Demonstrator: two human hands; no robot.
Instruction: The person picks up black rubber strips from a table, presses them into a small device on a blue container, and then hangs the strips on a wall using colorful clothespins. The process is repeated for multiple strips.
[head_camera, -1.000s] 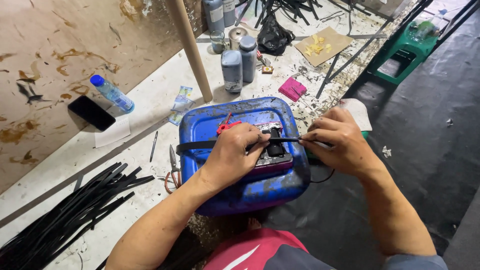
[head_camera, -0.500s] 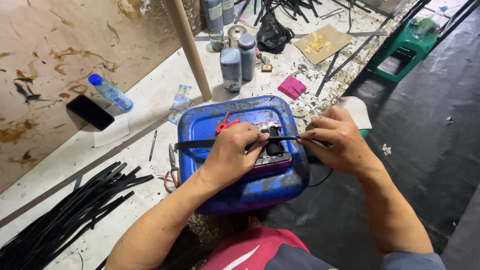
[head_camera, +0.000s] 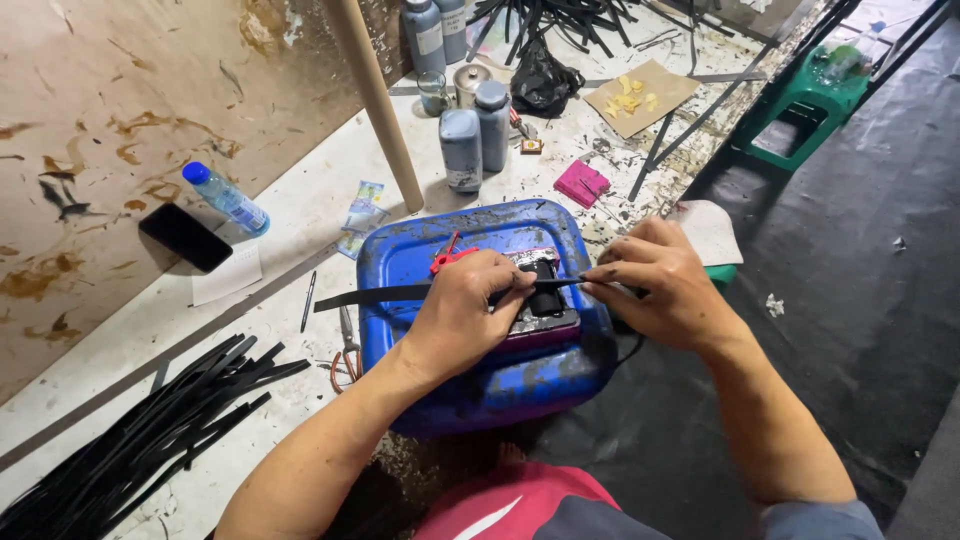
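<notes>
A blue plastic drum (head_camera: 470, 385) lies on its side in front of me, and a small dark device (head_camera: 545, 300) rests on top of it. A long black strip (head_camera: 372, 294) runs across the device. My left hand (head_camera: 462, 312) pinches the strip over the device. My right hand (head_camera: 660, 282) grips the strip's right end at the drum's edge. Red-handled cutters (head_camera: 447, 257) lie on the drum just behind my left hand.
A pile of black strips (head_camera: 140, 440) lies at lower left. A water bottle (head_camera: 225, 198), a black phone (head_camera: 185, 237), grey bottles (head_camera: 475, 135), a pink block (head_camera: 581, 183), a wooden pole (head_camera: 375, 95) and a green stool (head_camera: 815, 100) stand around. Scissors (head_camera: 345, 345) lie left of the drum.
</notes>
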